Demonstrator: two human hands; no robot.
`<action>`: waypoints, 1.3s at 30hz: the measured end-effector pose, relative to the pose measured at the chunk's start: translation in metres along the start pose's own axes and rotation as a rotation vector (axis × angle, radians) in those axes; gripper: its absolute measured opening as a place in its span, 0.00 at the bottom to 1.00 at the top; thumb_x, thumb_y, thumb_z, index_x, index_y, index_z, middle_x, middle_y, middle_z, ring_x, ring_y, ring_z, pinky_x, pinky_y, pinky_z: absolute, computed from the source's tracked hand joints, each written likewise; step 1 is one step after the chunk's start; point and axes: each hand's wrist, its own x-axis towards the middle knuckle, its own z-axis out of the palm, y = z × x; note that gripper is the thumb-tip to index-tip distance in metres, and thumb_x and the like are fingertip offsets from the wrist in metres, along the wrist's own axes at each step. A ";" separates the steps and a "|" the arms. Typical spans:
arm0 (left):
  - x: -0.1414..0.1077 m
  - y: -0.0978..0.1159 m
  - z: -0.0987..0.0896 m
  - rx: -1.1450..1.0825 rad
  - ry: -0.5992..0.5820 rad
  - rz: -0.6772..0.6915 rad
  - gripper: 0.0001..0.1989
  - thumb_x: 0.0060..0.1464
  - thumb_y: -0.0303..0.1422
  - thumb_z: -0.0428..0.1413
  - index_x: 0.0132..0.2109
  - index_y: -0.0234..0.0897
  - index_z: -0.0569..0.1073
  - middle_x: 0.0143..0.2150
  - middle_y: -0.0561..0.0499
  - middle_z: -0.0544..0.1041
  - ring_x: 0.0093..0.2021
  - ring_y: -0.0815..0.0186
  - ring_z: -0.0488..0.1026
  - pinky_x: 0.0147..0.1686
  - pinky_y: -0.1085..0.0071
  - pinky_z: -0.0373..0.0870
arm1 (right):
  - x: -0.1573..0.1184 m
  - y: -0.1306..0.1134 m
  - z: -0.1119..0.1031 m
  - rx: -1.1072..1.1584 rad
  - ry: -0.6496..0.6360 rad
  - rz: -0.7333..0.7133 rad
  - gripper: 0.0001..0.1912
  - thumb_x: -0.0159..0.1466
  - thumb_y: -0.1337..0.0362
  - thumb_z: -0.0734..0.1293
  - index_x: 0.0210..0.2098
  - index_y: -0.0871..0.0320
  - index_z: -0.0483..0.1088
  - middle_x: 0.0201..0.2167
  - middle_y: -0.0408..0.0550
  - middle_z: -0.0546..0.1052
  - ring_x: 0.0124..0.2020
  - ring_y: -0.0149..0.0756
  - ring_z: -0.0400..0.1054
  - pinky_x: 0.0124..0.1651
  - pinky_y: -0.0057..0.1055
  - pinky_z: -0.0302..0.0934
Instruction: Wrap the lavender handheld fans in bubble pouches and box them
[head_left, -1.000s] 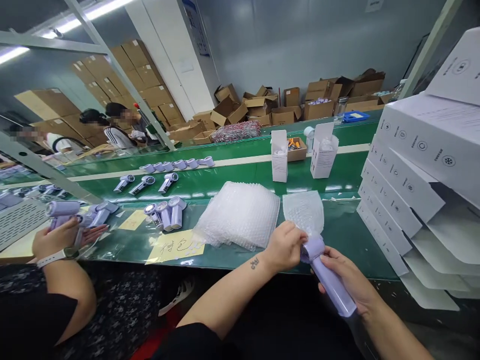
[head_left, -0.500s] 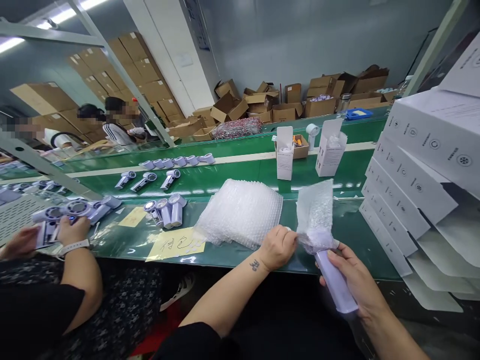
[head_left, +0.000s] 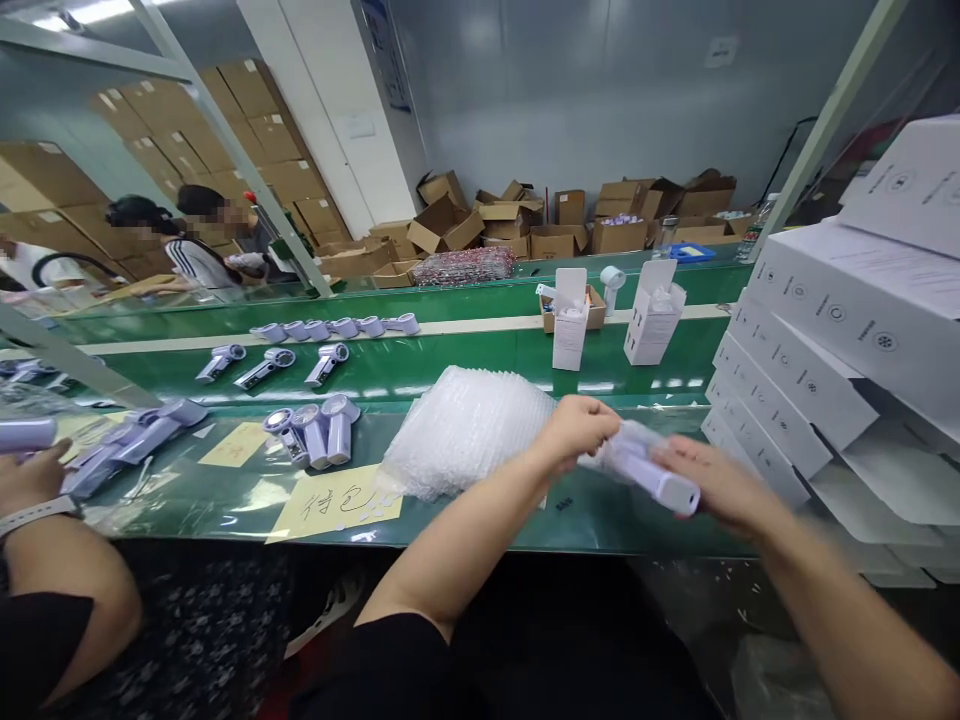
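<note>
A light purple handheld fan (head_left: 649, 475) is held tilted above the front of the bench, its handle end toward the lower right. Its head end is wrapped in a clear bubble-wrap bag (head_left: 634, 436). My right hand (head_left: 709, 475), blurred by motion, is closed around the fan from the right. On the other side my left hand (head_left: 585, 428) has its fingers pinched at the bag's edge; the exact grip is partly hidden. Just left of my hands lies a thick stack of bubble-wrap bags (head_left: 469, 430). Several more fans (head_left: 319, 430) stand grouped to the left of that stack.
White printed cartons (head_left: 832, 300) are piled high at the right. Two open white boxes (head_left: 571, 325) stand behind my hands. A yellow paper sheet (head_left: 322, 503) lies on the green bench (head_left: 450, 530). A co-worker's hand (head_left: 30, 480) holds a fan at far left.
The fan has swung from hanging handle-down toward me to a flatter tilt, higher over the bench. Both hands rose with it. The bag now wraps closer. The view shifted somewhat right.
</note>
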 end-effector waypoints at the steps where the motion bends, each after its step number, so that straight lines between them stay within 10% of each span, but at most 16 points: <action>1: 0.003 0.014 -0.009 -0.102 -0.024 -0.049 0.02 0.43 0.26 0.55 0.28 0.31 0.71 0.18 0.56 0.63 0.17 0.77 0.56 0.16 0.78 0.52 | -0.003 -0.019 -0.006 -0.105 0.024 -0.058 0.10 0.57 0.57 0.67 0.29 0.57 0.65 0.16 0.41 0.70 0.16 0.30 0.63 0.16 0.25 0.59; 6: -0.007 0.062 -0.064 -0.342 0.000 0.220 0.11 0.45 0.32 0.59 0.37 0.29 0.73 0.23 0.54 0.66 0.18 0.78 0.57 0.17 0.80 0.52 | -0.015 -0.096 -0.003 -0.211 0.206 -0.378 0.04 0.56 0.64 0.65 0.28 0.56 0.64 0.17 0.40 0.69 0.13 0.25 0.59 0.14 0.22 0.56; 12: -0.032 0.040 -0.072 -0.114 -0.195 0.614 0.52 0.24 0.39 0.71 0.60 0.39 0.61 0.52 0.41 0.68 0.42 0.61 0.70 0.33 0.72 0.68 | -0.013 -0.131 0.047 0.213 0.068 -0.510 0.02 0.53 0.67 0.61 0.28 0.58 0.64 0.14 0.35 0.65 0.11 0.20 0.53 0.13 0.18 0.48; 17: -0.053 0.017 -0.030 -0.118 0.013 0.704 0.24 0.47 0.34 0.61 0.51 0.38 0.66 0.45 0.47 0.72 0.43 0.63 0.71 0.41 0.69 0.68 | -0.035 -0.130 0.064 -0.129 0.154 -0.667 0.08 0.60 0.62 0.61 0.38 0.57 0.66 0.19 0.38 0.71 0.15 0.26 0.64 0.18 0.23 0.61; 21: -0.056 0.019 -0.022 -0.165 0.193 0.743 0.24 0.46 0.33 0.61 0.51 0.39 0.64 0.42 0.50 0.73 0.38 0.67 0.71 0.38 0.72 0.69 | -0.071 -0.128 0.059 -0.329 0.225 -0.757 0.12 0.64 0.55 0.58 0.40 0.55 0.65 0.23 0.43 0.73 0.21 0.31 0.68 0.26 0.31 0.66; 23: -0.055 0.020 -0.032 -0.232 0.227 0.726 0.22 0.48 0.35 0.60 0.50 0.39 0.64 0.40 0.51 0.73 0.35 0.69 0.71 0.35 0.73 0.69 | -0.094 -0.129 0.038 -0.561 0.546 -0.826 0.16 0.62 0.52 0.60 0.44 0.54 0.65 0.28 0.48 0.74 0.25 0.36 0.69 0.30 0.36 0.66; 26: -0.053 0.017 -0.056 -0.350 0.314 0.667 0.21 0.49 0.37 0.59 0.49 0.37 0.64 0.35 0.53 0.72 0.26 0.74 0.68 0.25 0.78 0.66 | -0.124 -0.134 -0.020 -0.825 1.475 -0.719 0.25 0.56 0.43 0.64 0.44 0.55 0.64 0.31 0.57 0.71 0.31 0.51 0.68 0.33 0.48 0.63; 27: -0.053 0.015 -0.063 -0.388 0.344 0.651 0.21 0.49 0.38 0.59 0.48 0.37 0.65 0.32 0.54 0.71 0.24 0.75 0.65 0.21 0.79 0.64 | -0.129 -0.137 -0.042 -0.893 1.585 -0.643 0.27 0.55 0.40 0.63 0.43 0.54 0.63 0.31 0.59 0.70 0.34 0.56 0.66 0.33 0.50 0.62; 32: -0.057 0.011 -0.085 -0.554 0.385 0.570 0.20 0.44 0.39 0.62 0.43 0.36 0.68 0.27 0.57 0.69 0.18 0.76 0.61 0.12 0.80 0.57 | -0.131 -0.161 -0.090 -1.100 1.333 -0.342 0.16 0.60 0.46 0.58 0.27 0.51 0.63 0.16 0.47 0.59 0.21 0.46 0.59 0.24 0.41 0.54; 39: -0.067 0.034 -0.126 -0.912 0.650 0.612 0.15 0.42 0.36 0.62 0.37 0.36 0.69 0.24 0.60 0.68 0.18 0.78 0.63 0.13 0.83 0.53 | -0.124 -0.163 0.022 -1.590 1.230 -0.703 0.12 0.63 0.71 0.53 0.37 0.55 0.66 0.26 0.48 0.67 0.18 0.31 0.54 0.22 0.30 0.42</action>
